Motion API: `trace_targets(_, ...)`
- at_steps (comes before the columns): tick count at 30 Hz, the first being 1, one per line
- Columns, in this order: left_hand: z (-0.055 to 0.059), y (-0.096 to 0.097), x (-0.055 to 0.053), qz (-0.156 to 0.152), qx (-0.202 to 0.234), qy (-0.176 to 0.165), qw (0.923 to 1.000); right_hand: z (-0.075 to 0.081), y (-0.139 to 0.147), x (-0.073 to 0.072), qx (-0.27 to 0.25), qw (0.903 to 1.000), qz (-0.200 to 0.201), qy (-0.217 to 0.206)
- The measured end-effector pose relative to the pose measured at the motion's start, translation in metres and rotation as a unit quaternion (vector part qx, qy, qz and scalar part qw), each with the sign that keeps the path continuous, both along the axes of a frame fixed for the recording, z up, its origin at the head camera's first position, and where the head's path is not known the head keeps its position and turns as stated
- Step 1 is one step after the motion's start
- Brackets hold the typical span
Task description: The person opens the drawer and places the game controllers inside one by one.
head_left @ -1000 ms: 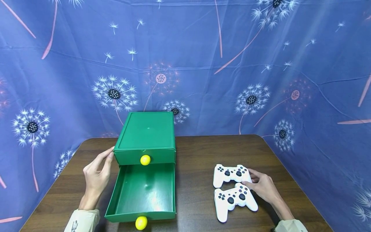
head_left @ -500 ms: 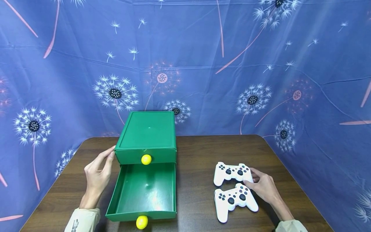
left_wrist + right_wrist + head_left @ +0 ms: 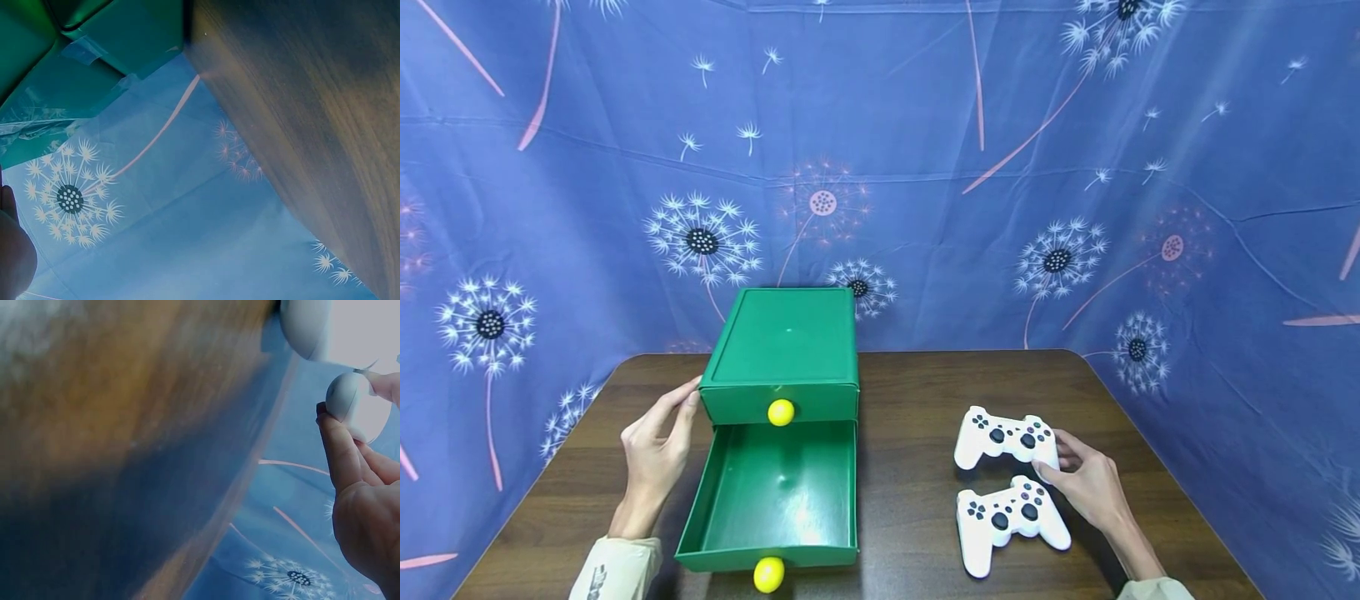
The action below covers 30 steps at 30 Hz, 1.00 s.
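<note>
In the head view a white game controller (image 3: 1006, 439) is held by its right grip between thumb and fingers of my right hand (image 3: 1088, 483). Its right end tilts down and its left end is raised off the table. A second white game controller (image 3: 1011, 521) lies just in front of it. In the right wrist view the fingers pinch the rounded grip (image 3: 357, 405). My left hand (image 3: 653, 454) touches the left side of the green drawer box (image 3: 782, 350) near its front corner with fairly straight fingers. The lower drawer (image 3: 775, 492) is pulled out, its inside bare.
Yellow round knobs sit on the upper drawer (image 3: 820, 403) and on the lower drawer's front. Beneath everything is a dark wood table (image 3: 910, 400), with a blue dandelion-print cloth (image 3: 925, 250) rising behind and at both sides.
My right hand has lifted the rear controller slightly up and back, tilting it and parting it from the front one. The left hand stays at the box; the whole head view shifts slightly.
</note>
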<state>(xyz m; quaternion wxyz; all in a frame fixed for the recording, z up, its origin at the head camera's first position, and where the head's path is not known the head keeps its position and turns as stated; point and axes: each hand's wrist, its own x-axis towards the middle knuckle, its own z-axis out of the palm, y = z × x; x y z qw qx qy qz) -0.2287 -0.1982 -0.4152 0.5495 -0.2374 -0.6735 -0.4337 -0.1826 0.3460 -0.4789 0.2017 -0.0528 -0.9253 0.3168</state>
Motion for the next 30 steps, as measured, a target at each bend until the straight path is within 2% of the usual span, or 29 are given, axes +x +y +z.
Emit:
trace_targets(7, 0.005, 0.004, 0.003, 0.001, 0.006, 0.006, 1.0, 0.004, -0.003, 0.004, -0.002, 0.9996, 0.001, 0.029)
trace_targets(15, 0.004, 0.004, 0.002, 0.003, 0.004, 0.005, 1.0, 0.018, -0.02, 0.019, -0.01, 0.9986, 0.011, 0.051)
trace_targets(30, 0.005, 0.004, 0.003, 0.005, 0.001, 0.004, 1.0, 0.044, -0.063, 0.04, -0.045, 0.9977, 0.03, 0.04)
